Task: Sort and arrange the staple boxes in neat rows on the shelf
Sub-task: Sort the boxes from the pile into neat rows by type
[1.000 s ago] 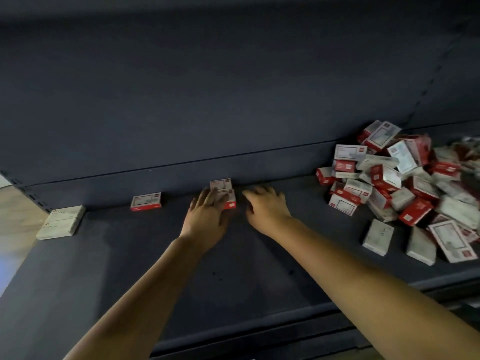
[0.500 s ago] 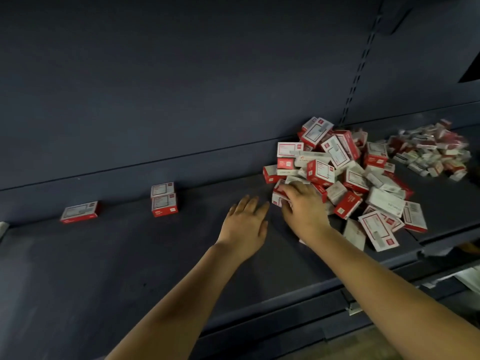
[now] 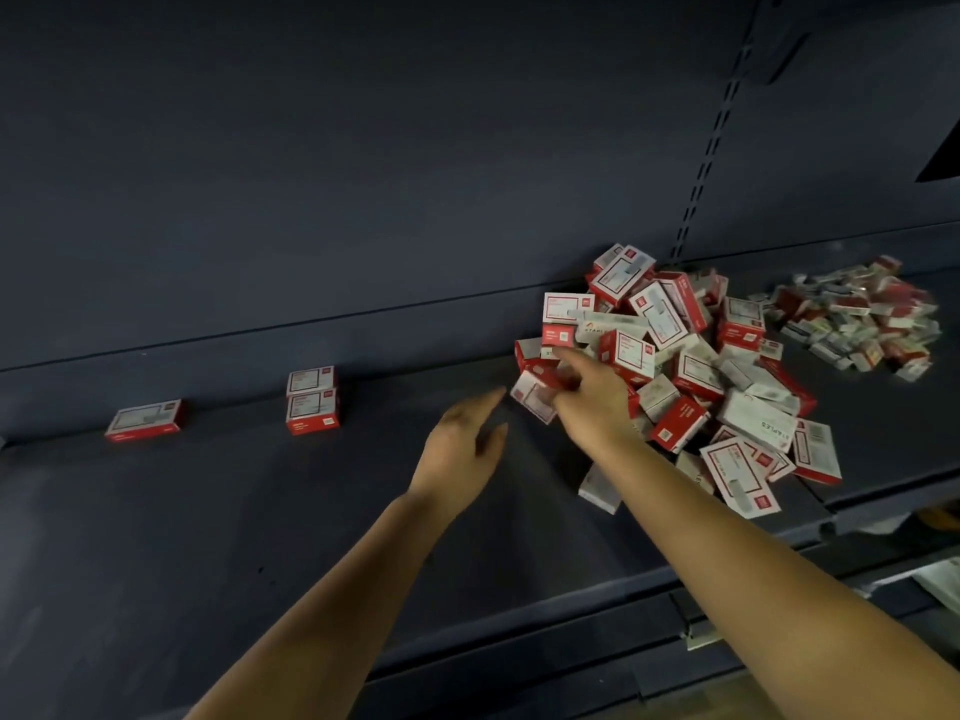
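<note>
Since half a second ago your right hand (image 3: 592, 402) has pushed deeper into the near edge of the heap of staple boxes (image 3: 675, 366), and your left hand (image 3: 462, 449) has drifted a little toward it with the fingers spread apart, holding nothing, hovering over the dark shelf (image 3: 208, 537). Your right hand looks curled onto a box at the heap's left edge (image 3: 535, 400), with the forefinger stretched out toward the red-and-white boxes above it; the motion blur there keeps me from being sure how firm that grip is. The sorted boxes sit well apart to the left, against the back wall: a stack of two (image 3: 311, 400) and a single box (image 3: 144, 419) further left. The main risk, as I judge it, is the heap itself. It is piled loosely, with boxes leaning on each other at all angles, so pulling one out from the bottom edge could let the ones resting above slide down. Several boxes near the front lip (image 3: 737, 475) lie close to the shelf edge, and a slide or a nudge from your forearm could tip them off. A loose pinch could also drop the box on the way across. A second heap (image 3: 857, 319) lies on the next shelf section to the right, so you have most of the sorting left; lift from the top where you can.
</note>
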### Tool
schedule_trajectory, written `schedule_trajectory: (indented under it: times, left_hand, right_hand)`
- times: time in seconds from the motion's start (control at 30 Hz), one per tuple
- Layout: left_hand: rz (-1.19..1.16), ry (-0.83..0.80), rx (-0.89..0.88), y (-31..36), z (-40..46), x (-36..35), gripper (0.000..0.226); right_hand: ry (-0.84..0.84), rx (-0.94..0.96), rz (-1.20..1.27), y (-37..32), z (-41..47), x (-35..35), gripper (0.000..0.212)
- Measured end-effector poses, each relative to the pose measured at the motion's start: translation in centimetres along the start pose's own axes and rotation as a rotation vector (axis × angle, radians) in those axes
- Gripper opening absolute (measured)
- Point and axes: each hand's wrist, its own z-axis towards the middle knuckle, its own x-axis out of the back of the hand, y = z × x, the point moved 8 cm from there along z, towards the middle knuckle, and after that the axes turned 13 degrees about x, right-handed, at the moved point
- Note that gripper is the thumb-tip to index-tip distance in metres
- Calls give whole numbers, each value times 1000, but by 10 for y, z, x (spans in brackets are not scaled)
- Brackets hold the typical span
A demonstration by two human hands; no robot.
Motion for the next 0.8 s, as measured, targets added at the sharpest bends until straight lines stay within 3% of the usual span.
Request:
schedule_trajectory:
  times: [0.1, 0.2, 0.43, 0.53, 0.63, 0.8]
  left_hand:
    - [-487, 42, 271, -17, -3, 12, 51]
    - [-773, -23, 414, -27, -6, 13, 44]
    - [-1011, 22, 436, -43, -20, 43, 13]
    - [-1028, 39, 452, -54, -19, 62, 16]
    - [-1071, 58, 468, -66, -14, 88, 15]
    - [-981, 84, 464, -88, -15, 126, 24]
  right_hand:
    - [145, -183, 529, -10, -7, -7, 47]
    - [174, -294, 898, -24, -17, -29, 42]
    - [147, -355, 1101, -53, -36, -70, 41]
    - [92, -378, 1075, -68, -44, -87, 46]
    - [-2, -321, 859, -82, -47, -98, 57]
    - [-219, 304, 151, -125, -41, -102, 83]
